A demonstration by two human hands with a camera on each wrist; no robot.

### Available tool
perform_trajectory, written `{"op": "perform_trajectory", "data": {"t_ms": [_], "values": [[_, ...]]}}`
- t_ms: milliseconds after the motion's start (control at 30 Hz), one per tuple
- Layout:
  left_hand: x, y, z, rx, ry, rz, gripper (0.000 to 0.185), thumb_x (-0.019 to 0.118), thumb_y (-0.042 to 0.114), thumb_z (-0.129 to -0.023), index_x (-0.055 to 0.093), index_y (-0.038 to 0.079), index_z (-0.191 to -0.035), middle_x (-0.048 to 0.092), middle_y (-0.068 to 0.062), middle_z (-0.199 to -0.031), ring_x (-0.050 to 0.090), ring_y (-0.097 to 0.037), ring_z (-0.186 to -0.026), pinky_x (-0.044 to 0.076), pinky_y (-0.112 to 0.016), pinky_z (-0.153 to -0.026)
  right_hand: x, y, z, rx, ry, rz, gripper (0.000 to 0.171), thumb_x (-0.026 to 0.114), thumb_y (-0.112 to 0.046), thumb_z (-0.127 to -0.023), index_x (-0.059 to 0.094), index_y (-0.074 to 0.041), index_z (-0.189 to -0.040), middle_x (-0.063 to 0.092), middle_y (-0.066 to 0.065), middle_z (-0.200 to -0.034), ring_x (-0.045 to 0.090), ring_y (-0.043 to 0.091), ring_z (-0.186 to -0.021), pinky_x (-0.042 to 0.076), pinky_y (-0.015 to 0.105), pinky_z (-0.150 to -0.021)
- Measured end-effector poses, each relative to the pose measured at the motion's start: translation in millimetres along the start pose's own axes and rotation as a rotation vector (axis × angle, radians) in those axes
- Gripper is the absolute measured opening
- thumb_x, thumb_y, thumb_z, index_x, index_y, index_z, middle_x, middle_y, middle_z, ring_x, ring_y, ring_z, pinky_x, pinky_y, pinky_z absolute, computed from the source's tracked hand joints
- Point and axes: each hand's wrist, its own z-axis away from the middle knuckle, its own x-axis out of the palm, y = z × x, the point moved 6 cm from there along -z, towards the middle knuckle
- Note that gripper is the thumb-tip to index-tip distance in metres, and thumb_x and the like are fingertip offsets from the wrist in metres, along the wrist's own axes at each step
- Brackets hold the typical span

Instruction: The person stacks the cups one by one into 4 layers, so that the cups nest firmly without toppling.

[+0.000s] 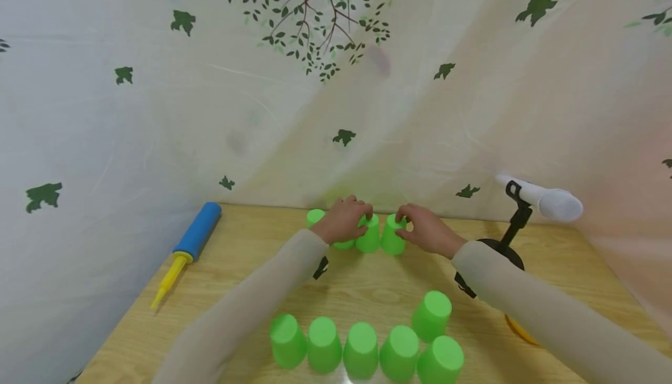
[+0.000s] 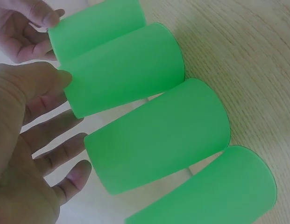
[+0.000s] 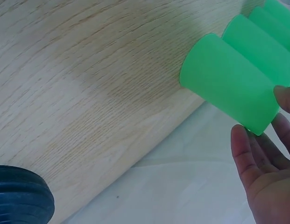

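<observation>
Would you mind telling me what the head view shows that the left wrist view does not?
Only the head view shows the blue and yellow hand pump, the white microphone on its black stand and six near green plastic cups. Only the left wrist view shows the left hand close up, fingers against a far cup. Both show the far green cups on the wooden table.

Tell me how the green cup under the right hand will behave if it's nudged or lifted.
The green cup looks like thin, smooth plastic, so probably light and a bit slick in the right hand. It stands upside down on its wider rim on the wooden table, so likely steady; a push would probably slide it into the neighbouring cup.
</observation>
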Motion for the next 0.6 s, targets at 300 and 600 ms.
{"op": "perform_trajectory", "data": {"t_ms": [300,600], "values": [[-30.8,-2.1,28.3,0.074,0.091,0.060,0.021,0.059,0.024,-0.080,0.058,0.013,-0.098,0.054,0.004,-0.100,0.041,-0.015,-0.090,0.035,-0.030,-0.079,-20.4,-12.9,17.6,-0.056,0.057,0.025,0.027,0.065,-0.022,-0.077,0.056,-0.008,-0.099,0.050,0.002,-0.097,0.050,0.020,-0.089,0.042,0.037,-0.073],[-67.2,14.7,94.4,0.215,0.199,0.049,0.018,0.061,0.027,-0.078,0.058,0.017,-0.092,0.051,0.008,-0.093,0.041,-0.012,-0.086,0.036,-0.027,-0.075,-37.3,-30.7,56.6,-0.104,0.063,0.065,0.025,0.061,-0.034,-0.078,0.052,-0.023,-0.099,0.048,-0.010,-0.097,0.048,0.006,-0.084,0.043,0.027,-0.068]]}}
